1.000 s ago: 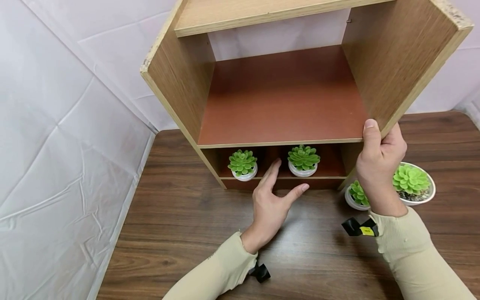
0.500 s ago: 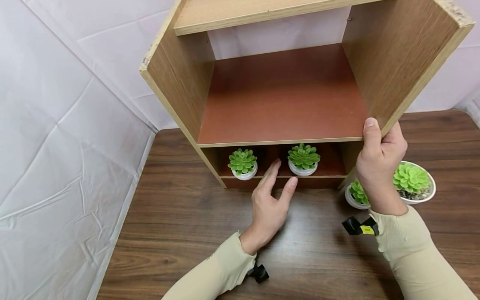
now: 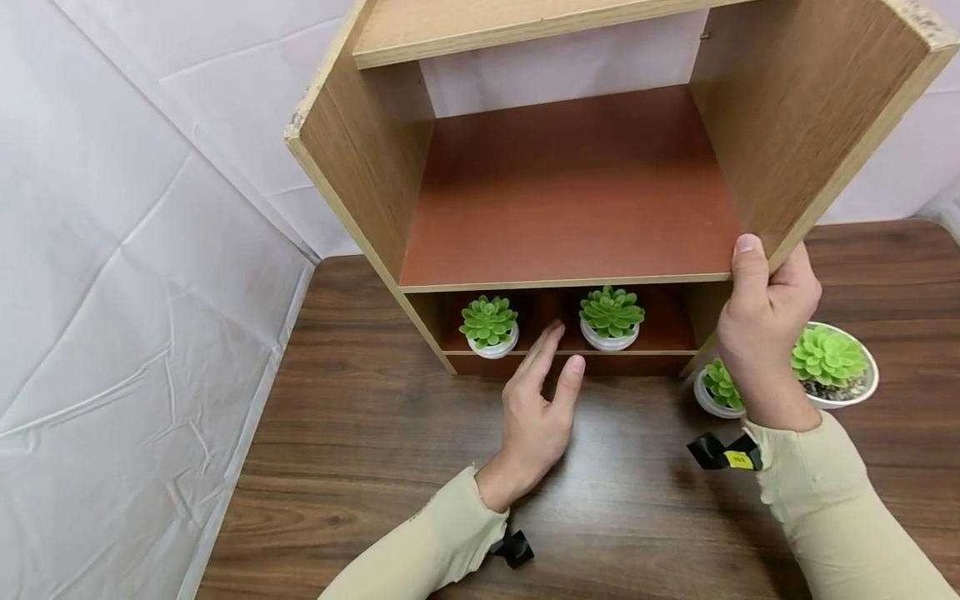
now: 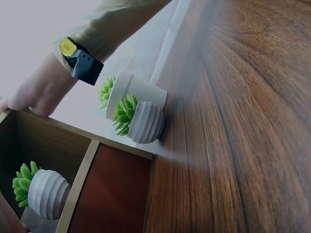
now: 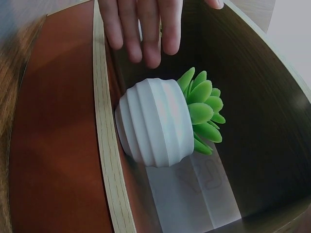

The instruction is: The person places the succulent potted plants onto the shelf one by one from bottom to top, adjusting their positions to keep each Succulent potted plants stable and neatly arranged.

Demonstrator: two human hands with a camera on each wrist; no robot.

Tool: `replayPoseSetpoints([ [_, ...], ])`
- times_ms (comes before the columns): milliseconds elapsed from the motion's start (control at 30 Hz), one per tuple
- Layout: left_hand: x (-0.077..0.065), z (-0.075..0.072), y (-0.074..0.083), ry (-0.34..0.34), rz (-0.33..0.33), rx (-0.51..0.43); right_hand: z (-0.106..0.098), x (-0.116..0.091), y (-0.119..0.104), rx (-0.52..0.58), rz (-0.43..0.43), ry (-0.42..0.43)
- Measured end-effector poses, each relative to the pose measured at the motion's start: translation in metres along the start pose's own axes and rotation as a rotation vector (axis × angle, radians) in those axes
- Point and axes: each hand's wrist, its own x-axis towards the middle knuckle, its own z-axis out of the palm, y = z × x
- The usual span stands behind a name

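A wooden shelf unit [image 3: 570, 196] with reddish-brown boards stands on the table. Two small potted succulents in ribbed white pots sit on its bottom shelf: a left succulent [image 3: 489, 327] and a right succulent [image 3: 611, 318]. Between them, my left hand [image 3: 534, 417] reaches to the shelf edge, fingers straight and thumb raised, gripping neither pot. In the right wrist view, the left hand's fingers [image 5: 146, 34] hang just beyond the right succulent's pot [image 5: 158, 124], apart from it. My right hand [image 3: 767, 333] grips the front edge of the unit's right side panel, thumb inside.
Right of the unit, a small succulent [image 3: 718, 390], partly behind the right forearm, and a larger succulent in a white bowl-like pot [image 3: 831, 367] stand on the dark wooden table [image 3: 337, 433]. White sheeting [image 3: 135, 275] covers the walls at left and behind.
My left thumb has drawn in from the right succulent toward the fingers, narrowing the spread. The right hand keeps its hold on the panel. The plants have stayed in place.
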Motion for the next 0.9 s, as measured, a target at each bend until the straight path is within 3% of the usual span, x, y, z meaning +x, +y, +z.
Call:
replayPoseSetpoints([
  [900,-0.008,-0.012,0.0,0.043,0.09,0.0,0.002,0.0,-0.002,0.061,0.009,0.024],
])
